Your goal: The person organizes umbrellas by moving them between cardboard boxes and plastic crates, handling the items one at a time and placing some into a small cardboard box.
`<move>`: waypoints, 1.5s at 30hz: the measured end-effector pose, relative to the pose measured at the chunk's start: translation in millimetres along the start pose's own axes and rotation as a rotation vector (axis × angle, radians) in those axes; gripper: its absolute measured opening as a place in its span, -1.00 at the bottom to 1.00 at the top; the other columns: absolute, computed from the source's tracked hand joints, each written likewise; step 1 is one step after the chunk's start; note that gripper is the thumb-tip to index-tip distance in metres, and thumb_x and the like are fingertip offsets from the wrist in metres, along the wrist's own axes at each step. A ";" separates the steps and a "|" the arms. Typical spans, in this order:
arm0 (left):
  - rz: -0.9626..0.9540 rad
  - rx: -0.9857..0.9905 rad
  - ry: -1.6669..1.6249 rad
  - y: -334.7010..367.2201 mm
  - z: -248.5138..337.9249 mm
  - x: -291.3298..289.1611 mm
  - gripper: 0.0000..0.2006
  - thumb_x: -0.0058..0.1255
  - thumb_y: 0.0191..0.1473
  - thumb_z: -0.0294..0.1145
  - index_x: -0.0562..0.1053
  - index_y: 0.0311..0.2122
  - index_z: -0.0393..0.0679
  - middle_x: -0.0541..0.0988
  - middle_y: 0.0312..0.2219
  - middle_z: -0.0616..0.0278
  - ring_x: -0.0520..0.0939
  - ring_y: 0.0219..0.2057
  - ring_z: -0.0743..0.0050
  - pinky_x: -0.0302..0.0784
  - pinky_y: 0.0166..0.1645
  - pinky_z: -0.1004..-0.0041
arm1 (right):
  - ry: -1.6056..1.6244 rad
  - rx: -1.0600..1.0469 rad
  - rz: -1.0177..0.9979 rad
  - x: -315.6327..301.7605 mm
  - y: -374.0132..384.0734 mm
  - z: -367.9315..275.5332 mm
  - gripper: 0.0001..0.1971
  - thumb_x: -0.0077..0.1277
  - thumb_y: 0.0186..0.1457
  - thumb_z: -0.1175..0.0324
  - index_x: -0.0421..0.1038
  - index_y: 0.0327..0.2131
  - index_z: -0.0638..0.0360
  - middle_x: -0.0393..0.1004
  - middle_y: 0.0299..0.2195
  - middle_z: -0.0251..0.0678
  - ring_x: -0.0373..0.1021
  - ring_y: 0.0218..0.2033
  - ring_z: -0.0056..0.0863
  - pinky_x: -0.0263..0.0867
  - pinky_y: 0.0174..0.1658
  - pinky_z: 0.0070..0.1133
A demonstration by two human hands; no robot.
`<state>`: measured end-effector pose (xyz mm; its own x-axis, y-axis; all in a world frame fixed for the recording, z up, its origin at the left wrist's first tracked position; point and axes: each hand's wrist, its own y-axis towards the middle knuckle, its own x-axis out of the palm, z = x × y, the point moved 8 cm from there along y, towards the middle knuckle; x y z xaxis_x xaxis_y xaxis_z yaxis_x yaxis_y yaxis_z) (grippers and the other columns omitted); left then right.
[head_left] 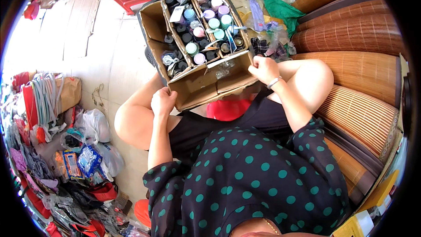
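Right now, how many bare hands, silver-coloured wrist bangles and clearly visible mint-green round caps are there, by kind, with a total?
Bare hands (left hand, right hand) gripping the brown cardboard box: 2
Silver-coloured wrist bangle: 1
Clearly visible mint-green round caps: 4
Total: 7

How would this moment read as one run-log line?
left hand: grips cardboard box, near-left | right hand: grips box, near-right | box: divided, holding capped bottles
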<state>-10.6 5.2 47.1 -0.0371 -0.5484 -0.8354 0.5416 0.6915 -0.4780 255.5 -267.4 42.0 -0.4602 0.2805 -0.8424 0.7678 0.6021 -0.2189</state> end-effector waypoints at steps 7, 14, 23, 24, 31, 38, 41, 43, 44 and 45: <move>0.135 0.043 -0.274 -65.0 1.7 -95.7 -0.78 0.03 -0.13 -0.34 0.42 -0.57 -0.32 0.44 -0.73 0.10 0.44 -0.69 0.35 0.37 -0.48 0.41 | 0.571 -0.073 -0.087 -91.0 -33.5 -80.8 -0.73 0.10 -0.17 0.45 0.21 -0.72 0.26 0.22 -0.81 -0.35 0.20 -0.75 -0.73 0.10 -0.66 -0.62; 0.239 0.199 -0.714 -87.5 -2.0 -135.8 -0.86 0.01 0.05 -0.46 0.39 -0.47 -0.30 0.43 -0.65 0.35 0.35 -0.62 0.74 0.25 -0.54 0.63 | 0.606 -0.117 -0.082 -105.5 -33.8 -112.0 -0.75 0.02 -0.13 0.54 0.15 -0.72 0.24 0.13 -0.80 -0.49 0.07 -0.68 -0.80 0.04 -0.63 -0.67; 0.201 0.128 -0.534 -92.0 -15.2 -82.5 -0.65 -0.10 -0.01 -0.54 0.21 -0.07 -0.22 0.48 -0.61 0.03 0.53 -0.55 0.13 0.42 -0.40 0.29 | 0.603 -0.183 -0.022 -111.0 -35.6 -102.5 -0.71 0.04 -0.09 0.52 0.12 -0.71 0.19 0.12 -0.76 -0.56 0.02 -0.67 -0.83 -0.03 -0.64 -0.71; 0.189 0.128 -0.501 -94.1 -10.3 -86.1 -0.66 -0.10 -0.01 -0.54 0.21 -0.08 -0.22 0.50 -0.60 0.02 0.54 -0.54 0.12 0.42 -0.40 0.29 | 0.603 -0.192 0.001 -115.9 -37.5 -102.1 -0.71 0.04 -0.09 0.51 0.12 -0.71 0.19 0.12 -0.76 -0.56 0.02 -0.68 -0.84 -0.03 -0.64 -0.71; 0.177 0.192 -0.474 -114.0 17.0 -128.2 -0.67 -0.10 -0.01 -0.57 0.21 -0.09 -0.25 0.56 -0.51 -0.03 0.57 -0.51 0.10 0.43 -0.38 0.34 | 0.667 -0.303 0.124 -145.9 -44.6 -110.5 -0.70 0.04 -0.10 0.51 0.12 -0.72 0.13 0.11 -0.74 -0.61 -0.02 -0.68 -0.86 -0.12 -0.64 -0.76; 0.153 0.197 -0.729 -81.9 -2.1 -118.4 -0.60 -0.12 -0.03 -0.60 0.18 -0.02 -0.27 0.58 -0.49 0.03 0.56 -0.52 0.33 0.42 -0.40 0.44 | 0.750 -0.202 -0.008 -133.8 -24.5 -117.9 -0.69 0.06 -0.13 0.49 0.09 -0.72 0.11 0.11 -0.74 -0.58 -0.01 -0.66 -0.84 -0.09 -0.60 -0.74; 0.026 0.158 -0.701 -82.8 -3.5 -111.5 -0.53 -0.15 -0.06 -0.61 0.14 0.03 -0.26 0.58 -0.45 0.03 0.55 -0.49 0.39 0.43 -0.36 0.47 | 0.748 -0.283 -0.171 -121.7 -36.3 -124.3 -0.68 0.09 -0.19 0.47 0.09 -0.74 0.10 0.17 -0.75 -0.54 0.04 -0.68 -0.78 -0.06 -0.60 -0.72; -0.063 0.130 -0.654 -87.4 -6.9 -102.0 -0.49 -0.16 -0.07 -0.62 0.12 0.07 -0.25 0.57 -0.41 0.03 0.56 -0.46 0.43 0.44 -0.34 0.49 | 0.718 -0.363 -0.227 -123.5 -49.0 -119.0 -0.65 0.10 -0.21 0.49 0.07 -0.76 0.08 0.18 -0.76 -0.52 0.06 -0.71 -0.76 -0.05 -0.62 -0.72; -0.058 0.178 -0.703 -91.4 -15.2 -94.2 -0.45 -0.16 -0.08 -0.63 0.10 0.09 -0.23 0.57 -0.38 0.04 0.56 -0.42 0.45 0.44 -0.31 0.49 | 0.770 -0.306 -0.260 -124.2 -53.7 -117.7 -0.65 0.09 -0.23 0.52 0.06 -0.77 0.07 0.19 -0.78 -0.49 0.09 -0.73 -0.74 -0.04 -0.63 -0.72; -0.055 0.227 -0.753 -95.2 -18.0 -91.0 -0.42 -0.17 -0.09 -0.64 0.07 0.12 -0.21 0.56 -0.34 0.04 0.55 -0.38 0.48 0.45 -0.28 0.50 | 0.786 -0.320 -0.283 -126.1 -57.9 -122.0 -0.65 0.09 -0.24 0.54 0.06 -0.77 0.07 0.18 -0.80 -0.50 0.10 -0.74 -0.73 -0.04 -0.65 -0.71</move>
<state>-73.8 -2.2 163.8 0.4661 -0.8059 -0.3650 0.7170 0.5858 -0.3779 214.6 -246.5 221.0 -0.8764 0.4502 -0.1714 0.4722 0.8732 -0.1209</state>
